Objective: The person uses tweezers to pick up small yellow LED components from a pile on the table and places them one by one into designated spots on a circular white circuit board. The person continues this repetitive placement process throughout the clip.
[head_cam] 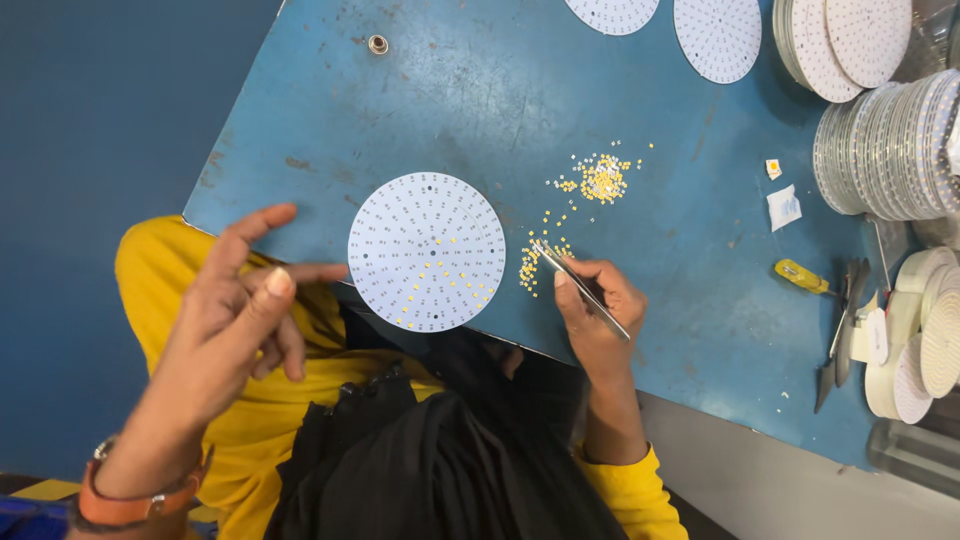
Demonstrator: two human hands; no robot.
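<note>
**Round LED board half off the bench edge, tweezers at the chip pile**

Round white circuit board [427, 251] lies flat on the blue bench [480, 90], its lower rim overhanging the near edge, so it sits close to the person's lap & easy to reach. A few small yellow chips already sit in its lower rings; the rest of the pads look bare.

Head view: right hand [598, 315] is closed in a pinch round slim metal tweezers [580, 282], tips angled down into a loose scatter of tiny yellow chips [600, 180] just right of the board. Pile is near the board, so each pick is a short hop. Can't tell if a chip is between the tips, too small.

Left hand [245, 310] hangs over the lap off the bench, fingers loosely spread, holding nothing, not touching the board.

Further right: stacks of the same white discs [880, 140] stand on edge, two more lie flat at the top, plus a yellow-handled tool [802, 276] and rolls of tape [925, 330], all well apart from the work spot.
</note>
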